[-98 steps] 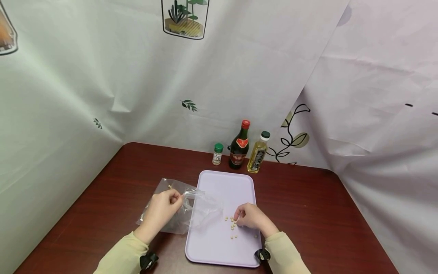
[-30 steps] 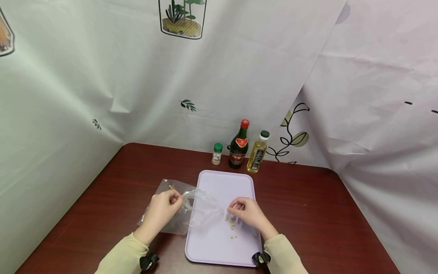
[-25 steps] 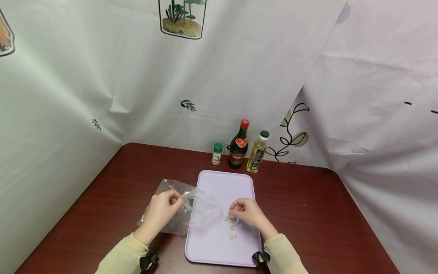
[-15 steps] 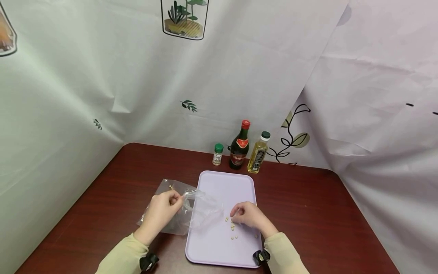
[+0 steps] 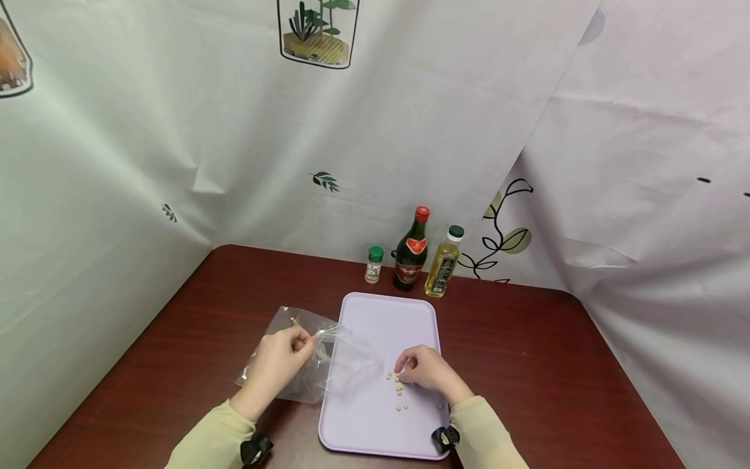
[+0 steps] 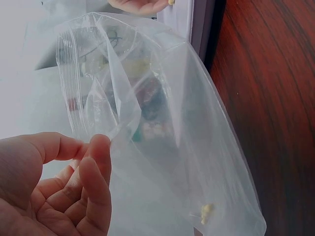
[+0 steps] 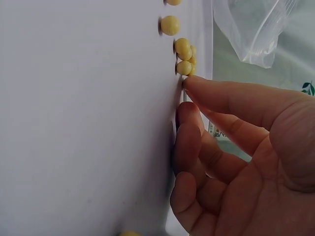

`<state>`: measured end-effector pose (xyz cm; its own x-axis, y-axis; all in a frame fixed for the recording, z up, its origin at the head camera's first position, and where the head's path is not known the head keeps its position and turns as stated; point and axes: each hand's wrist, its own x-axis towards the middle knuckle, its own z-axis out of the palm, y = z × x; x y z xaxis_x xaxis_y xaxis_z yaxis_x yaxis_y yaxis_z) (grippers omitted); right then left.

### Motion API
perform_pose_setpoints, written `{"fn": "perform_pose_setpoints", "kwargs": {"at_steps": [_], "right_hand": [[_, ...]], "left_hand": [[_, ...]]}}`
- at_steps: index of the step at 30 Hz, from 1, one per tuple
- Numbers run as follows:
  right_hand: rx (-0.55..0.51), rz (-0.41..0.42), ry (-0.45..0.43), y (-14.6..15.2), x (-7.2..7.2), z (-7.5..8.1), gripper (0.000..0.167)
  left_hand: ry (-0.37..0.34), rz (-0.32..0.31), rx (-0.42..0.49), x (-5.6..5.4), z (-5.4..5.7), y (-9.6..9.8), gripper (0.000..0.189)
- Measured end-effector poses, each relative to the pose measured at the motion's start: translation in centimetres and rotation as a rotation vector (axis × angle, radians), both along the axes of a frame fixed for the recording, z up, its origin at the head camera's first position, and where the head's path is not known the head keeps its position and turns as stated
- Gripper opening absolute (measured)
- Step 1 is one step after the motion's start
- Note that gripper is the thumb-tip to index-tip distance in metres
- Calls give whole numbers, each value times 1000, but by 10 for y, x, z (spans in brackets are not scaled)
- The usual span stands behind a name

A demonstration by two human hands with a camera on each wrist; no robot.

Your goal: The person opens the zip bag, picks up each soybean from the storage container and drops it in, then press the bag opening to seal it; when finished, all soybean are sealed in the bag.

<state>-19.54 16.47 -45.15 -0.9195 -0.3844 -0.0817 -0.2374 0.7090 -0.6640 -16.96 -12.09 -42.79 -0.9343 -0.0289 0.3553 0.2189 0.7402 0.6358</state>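
Observation:
A clear zip bag (image 6: 197, 137) is pinched at its opening by my left hand (image 5: 278, 365), and its mouth overlaps the left part of a lilac tray (image 5: 383, 430). A few soybeans (image 6: 206, 214) lie in a bottom corner of the bag. Several more soybeans (image 7: 183, 49) are scattered over the tray's right half. Low over the tray is my right hand (image 5: 430, 371), its thumb and index finger slightly apart, tips right at the bean cluster. From the right wrist the thumb tip (image 7: 194, 82) shows just beside a bean, and the index fingertip is hidden.
Along the back of the dark red table (image 5: 527, 365) stand a green-capped shaker (image 5: 372, 267), a dark bottle with a red cap (image 5: 410, 257) and a yellow oil bottle (image 5: 442, 268). Printed cloth walls (image 5: 381, 130) rise behind and at both sides.
My right hand has come from the bag's mouth down and rightward to the soybeans. Fewer beans lie in the cluster than 3.3 seconds ago. The left hand has stayed put on the bag.

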Motion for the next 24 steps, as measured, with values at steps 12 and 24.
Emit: {"fn": "perform_pose_setpoints", "kwargs": {"at_steps": [12,24], "right_hand": [[16,-11,13,-1,0,-1,11],[-9,-31,45,-1,1,2,8]], "left_hand": [[-1,-2,0,1,1,1,26],[-6,-12,5,1,0,1,26]]}}
